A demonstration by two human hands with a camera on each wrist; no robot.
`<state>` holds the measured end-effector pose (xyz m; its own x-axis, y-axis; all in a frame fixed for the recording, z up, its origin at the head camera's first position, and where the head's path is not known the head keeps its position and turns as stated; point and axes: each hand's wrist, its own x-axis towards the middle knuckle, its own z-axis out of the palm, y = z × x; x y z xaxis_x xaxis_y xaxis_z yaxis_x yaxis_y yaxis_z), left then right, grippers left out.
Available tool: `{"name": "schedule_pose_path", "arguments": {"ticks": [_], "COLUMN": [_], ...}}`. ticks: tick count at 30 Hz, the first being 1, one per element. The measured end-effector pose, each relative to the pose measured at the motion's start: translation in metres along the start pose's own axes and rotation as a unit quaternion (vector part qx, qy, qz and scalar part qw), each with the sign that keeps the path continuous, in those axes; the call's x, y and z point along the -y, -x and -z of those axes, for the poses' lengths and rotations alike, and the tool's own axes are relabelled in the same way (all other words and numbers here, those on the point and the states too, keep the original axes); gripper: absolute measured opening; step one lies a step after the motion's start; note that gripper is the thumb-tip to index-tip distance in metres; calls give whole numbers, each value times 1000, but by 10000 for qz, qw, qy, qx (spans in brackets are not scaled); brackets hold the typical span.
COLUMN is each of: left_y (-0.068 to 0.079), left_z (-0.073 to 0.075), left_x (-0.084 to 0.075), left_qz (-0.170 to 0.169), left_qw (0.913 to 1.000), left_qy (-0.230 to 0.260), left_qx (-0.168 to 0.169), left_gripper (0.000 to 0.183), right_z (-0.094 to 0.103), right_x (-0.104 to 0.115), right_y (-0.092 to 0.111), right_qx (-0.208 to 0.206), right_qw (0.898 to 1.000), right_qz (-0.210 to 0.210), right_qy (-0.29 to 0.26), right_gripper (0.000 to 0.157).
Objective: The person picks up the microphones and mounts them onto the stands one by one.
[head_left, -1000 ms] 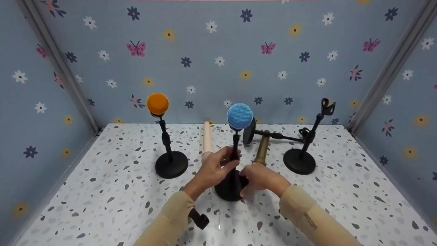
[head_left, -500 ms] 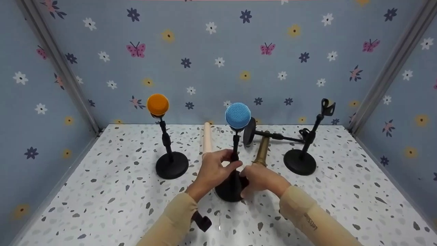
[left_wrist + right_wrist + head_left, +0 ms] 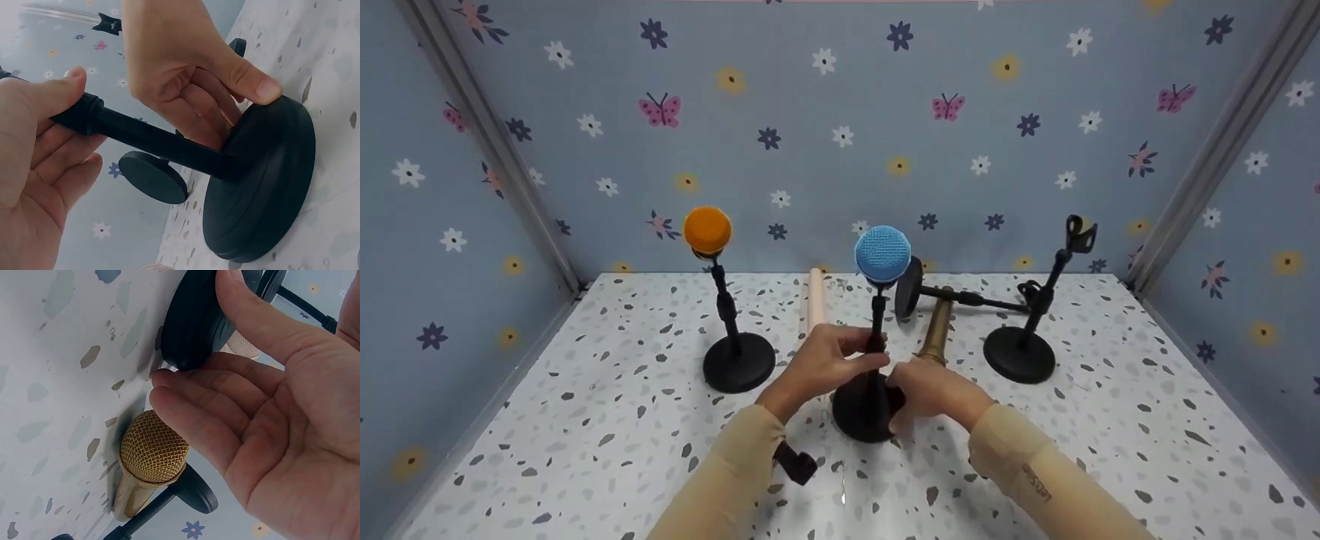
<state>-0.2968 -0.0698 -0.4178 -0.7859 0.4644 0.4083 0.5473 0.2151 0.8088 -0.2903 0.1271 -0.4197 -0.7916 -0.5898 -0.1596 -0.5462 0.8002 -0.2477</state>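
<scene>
Left fingers (image 3: 81, 171) curled round black stand (image 3: 160, 140); right fingers (image 3: 208, 391) pinch its base (image 3: 270, 180); gold microphone (image 3: 936, 330) partly hidden.

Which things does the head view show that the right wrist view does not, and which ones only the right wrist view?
Only the head view: the blue mic head, the orange mic head and the sleeves.

Only the right wrist view: the gold mesh, which the right hand covers in the head view.

Both: that hand at the black base, and the gold handle.
</scene>
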Motion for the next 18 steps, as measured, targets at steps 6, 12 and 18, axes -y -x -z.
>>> {"name": "schedule_pose_path", "arguments": {"ticks": [6,12,18], "left_y": [-2,1,1], "left_z": [-2,-8,-3], "left_x": [-12,-11,-7], "left_qz": [-344,-451,-402], "left_qw": [9888,9851,9907], "left_qy": [-1367,-1540,-1255], "left_qx": [-485,-625,-333], "left_gripper": [20,14,12], "right_z": [5,8,7], "right_x": [0,7,11], "right_y": [-2,-3,-4], "right_qx": [76,211,355], "right_qw": [9995,9976,9973], "right_qz": [-171,-297,-495], "right_qy": [245,589,415], "right_gripper": [34,36,35]}}
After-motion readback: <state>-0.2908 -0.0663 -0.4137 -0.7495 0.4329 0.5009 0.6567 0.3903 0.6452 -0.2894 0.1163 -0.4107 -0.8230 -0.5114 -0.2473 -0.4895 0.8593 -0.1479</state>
